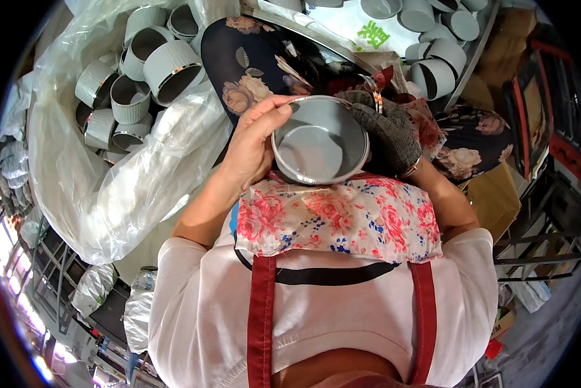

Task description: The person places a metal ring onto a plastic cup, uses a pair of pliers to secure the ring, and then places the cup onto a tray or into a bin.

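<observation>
A round grey bowl (pixel 326 145) with a smooth inside and a thin pale rim is held before my lap, its opening toward me. My bare left hand (pixel 258 132) is closed on its left side, with the thumb over the rim. My right hand (pixel 390 132), in a dark grey knitted glove, grips the right side at the rim. A shiny curved metal piece (pixel 377 97) shows by the gloved fingers; I cannot make out what it is. The underside of the bowl and most fingertips are hidden.
At left, a large clear plastic bag (pixel 109 200) holds several grey ribbed cups (pixel 130 100). More grey cups (pixel 432 77) lie in a metal-edged tray (pixel 476 58) at the far right. A cardboard box (pixel 494 197) stands beside my right arm, near a red and black frame (pixel 529 123).
</observation>
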Demonstrator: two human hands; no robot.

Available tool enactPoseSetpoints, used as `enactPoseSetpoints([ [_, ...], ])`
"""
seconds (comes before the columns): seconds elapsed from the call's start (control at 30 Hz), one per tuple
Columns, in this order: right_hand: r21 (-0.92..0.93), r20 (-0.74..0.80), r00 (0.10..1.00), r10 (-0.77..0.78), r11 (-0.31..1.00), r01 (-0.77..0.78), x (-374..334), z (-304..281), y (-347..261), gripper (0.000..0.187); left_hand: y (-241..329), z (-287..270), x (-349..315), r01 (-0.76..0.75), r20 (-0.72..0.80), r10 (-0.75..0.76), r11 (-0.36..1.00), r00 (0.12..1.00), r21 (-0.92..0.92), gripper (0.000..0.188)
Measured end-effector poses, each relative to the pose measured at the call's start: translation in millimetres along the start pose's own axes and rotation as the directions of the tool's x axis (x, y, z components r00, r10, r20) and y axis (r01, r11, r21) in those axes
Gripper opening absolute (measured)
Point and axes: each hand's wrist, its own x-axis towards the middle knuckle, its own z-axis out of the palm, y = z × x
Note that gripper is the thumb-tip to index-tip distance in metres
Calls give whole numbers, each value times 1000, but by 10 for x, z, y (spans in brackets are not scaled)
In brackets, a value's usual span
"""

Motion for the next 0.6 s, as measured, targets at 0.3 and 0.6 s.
enactPoseSetpoints([
  [0.3,309,232,955,186,917,-253,155,-84,-98,14,63,115,-53,-43,73,24,963,997,265,16],
  [0.6,347,509,752,418,700,-624,449,-123,-144,22,238,146,-8,132,-1,-135,970,991,202,8],
])
